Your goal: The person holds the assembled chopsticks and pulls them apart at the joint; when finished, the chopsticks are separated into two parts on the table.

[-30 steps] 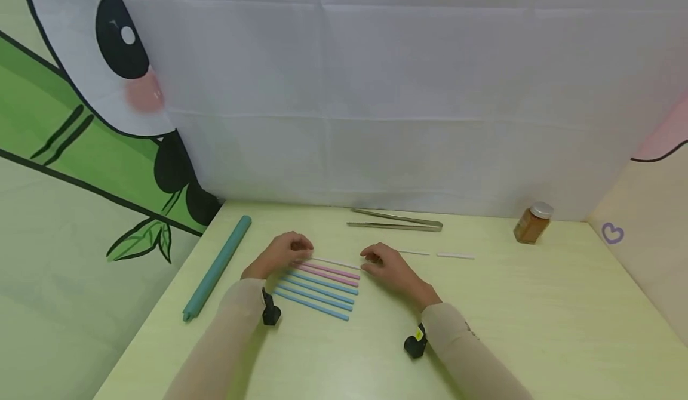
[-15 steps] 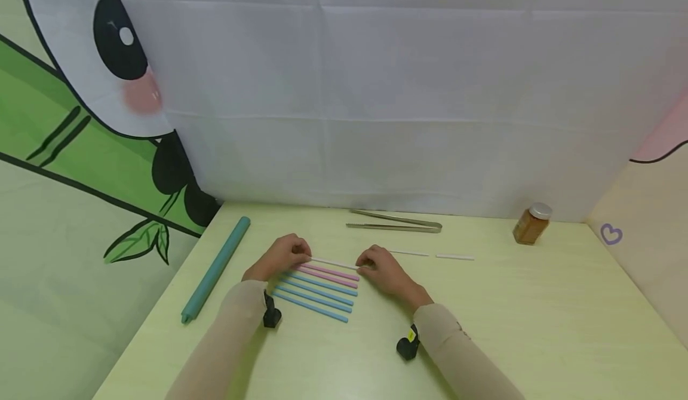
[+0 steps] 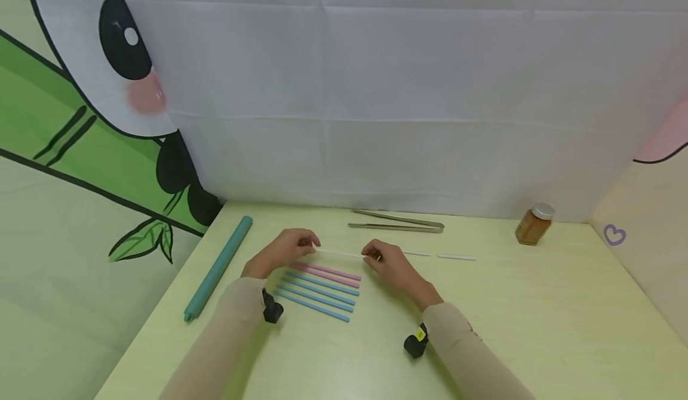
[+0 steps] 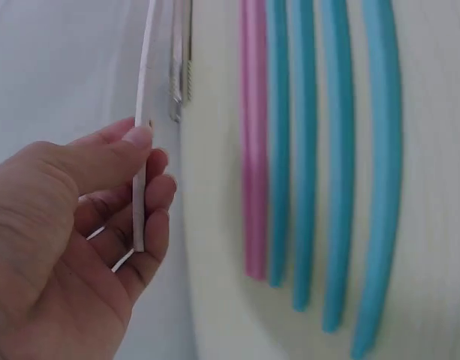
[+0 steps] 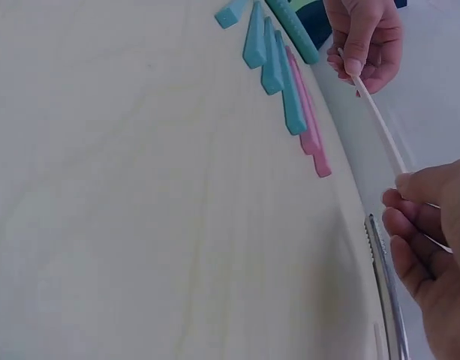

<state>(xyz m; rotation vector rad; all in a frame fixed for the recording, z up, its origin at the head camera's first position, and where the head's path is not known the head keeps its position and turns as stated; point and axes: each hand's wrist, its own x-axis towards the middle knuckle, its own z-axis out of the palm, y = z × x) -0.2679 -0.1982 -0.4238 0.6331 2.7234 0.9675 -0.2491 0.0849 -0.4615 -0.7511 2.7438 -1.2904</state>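
A thin white stick (image 3: 338, 252) spans the gap between both hands. My left hand (image 3: 285, 251) pinches its left end; in the left wrist view the thumb presses the stick (image 4: 142, 97) against curled fingers, and a short end sticks out below. The right hand (image 3: 392, 268) pinches the other end between thumb and fingertips. In the right wrist view the stick (image 5: 383, 131) is raised off the table. Just nearer than the hands lie two pink sticks (image 3: 330, 271) side by side, then several light blue sticks (image 3: 312, 307) in a roughly parallel row.
Metal tongs (image 3: 398, 227) lie at the table's back edge. Right of the right hand are two more white pieces, a thin one (image 3: 418, 254) and a thicker one (image 3: 457, 257). A lidded brown jar (image 3: 532, 225) stands back right; a green roll (image 3: 217, 268) lies along the left edge.
The white stick lay beyond the pink ones a second ago, with the right hand off its end. The right hand has taken hold, and both hands have lifted the stick up and away.
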